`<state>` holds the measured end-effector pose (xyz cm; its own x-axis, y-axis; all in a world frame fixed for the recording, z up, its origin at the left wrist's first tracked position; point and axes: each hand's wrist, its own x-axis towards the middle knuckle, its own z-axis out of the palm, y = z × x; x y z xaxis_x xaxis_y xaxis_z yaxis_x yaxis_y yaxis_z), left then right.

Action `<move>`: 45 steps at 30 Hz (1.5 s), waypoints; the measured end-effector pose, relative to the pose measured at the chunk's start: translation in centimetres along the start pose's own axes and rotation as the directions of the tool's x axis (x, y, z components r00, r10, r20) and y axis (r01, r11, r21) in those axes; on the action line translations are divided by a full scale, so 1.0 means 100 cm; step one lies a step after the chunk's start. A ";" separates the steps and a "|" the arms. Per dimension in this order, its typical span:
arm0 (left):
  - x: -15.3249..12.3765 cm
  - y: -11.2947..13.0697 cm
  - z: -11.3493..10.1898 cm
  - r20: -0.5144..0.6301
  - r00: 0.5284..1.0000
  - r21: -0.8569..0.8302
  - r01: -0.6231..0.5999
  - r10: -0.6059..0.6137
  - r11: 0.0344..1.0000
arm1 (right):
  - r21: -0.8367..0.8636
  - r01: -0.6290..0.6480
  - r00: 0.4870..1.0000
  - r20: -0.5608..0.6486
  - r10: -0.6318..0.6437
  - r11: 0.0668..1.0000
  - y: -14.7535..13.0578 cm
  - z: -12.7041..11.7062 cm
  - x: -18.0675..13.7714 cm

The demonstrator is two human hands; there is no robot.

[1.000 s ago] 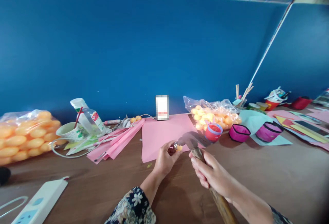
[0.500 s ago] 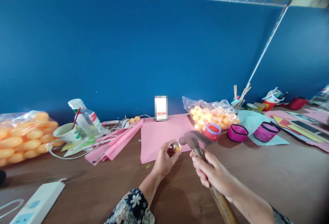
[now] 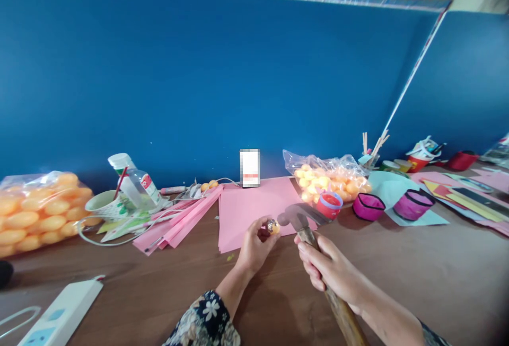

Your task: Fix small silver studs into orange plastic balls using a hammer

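Pinched between the thumb and fingers of my left hand is a small ball, orange with a shiny silvery patterned patch. My right hand is wrapped round the wooden handle of a claw hammer. The hammer's metal head is just right of the ball, with a small gap showing between them. Beneath and behind both lies a pink sheet on the table. Right behind the hammer head stands a small red cup with a purple rim.
Clear bags of orange balls lie at left and back right. A plastic bottle, a power strip, two magenta fabric cups, pink paper strips and a blurred white upright object are around. A blue partition rises behind.
The view has shifted very slightly, so the background things sit a little further right. Both hands, the ball and the hammer keep nearly the same positions.
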<state>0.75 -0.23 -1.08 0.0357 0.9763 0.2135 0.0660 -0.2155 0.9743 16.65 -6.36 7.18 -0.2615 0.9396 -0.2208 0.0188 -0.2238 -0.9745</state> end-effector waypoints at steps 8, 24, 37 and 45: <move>0.000 -0.002 0.000 0.001 1.000 0.005 -0.031 0.031 1.000 | 0.010 -0.017 1.000 -0.012 0.017 1.000 -0.003 -0.001 -0.002; -0.001 -0.002 0.000 -0.129 0.982 0.123 -0.123 0.139 0.985 | -0.003 -0.023 1.000 0.010 0.023 1.000 0.001 0.004 -0.005; -0.002 0.001 -0.003 -0.122 0.953 0.314 -0.227 0.277 0.922 | 0.044 -0.046 0.993 -0.106 0.051 0.998 0.010 -0.001 -0.010; -0.003 0.008 -0.002 -0.093 0.942 0.339 -0.275 0.323 0.900 | 0.058 -0.052 0.994 -0.092 0.058 0.997 0.012 -0.004 -0.012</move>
<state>0.61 -0.70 -0.37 -0.0376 0.8520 0.5222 0.3873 -0.4693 0.7936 17.41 -7.68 6.24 -0.1703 0.9450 -0.2793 -0.0231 -0.2872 -0.9576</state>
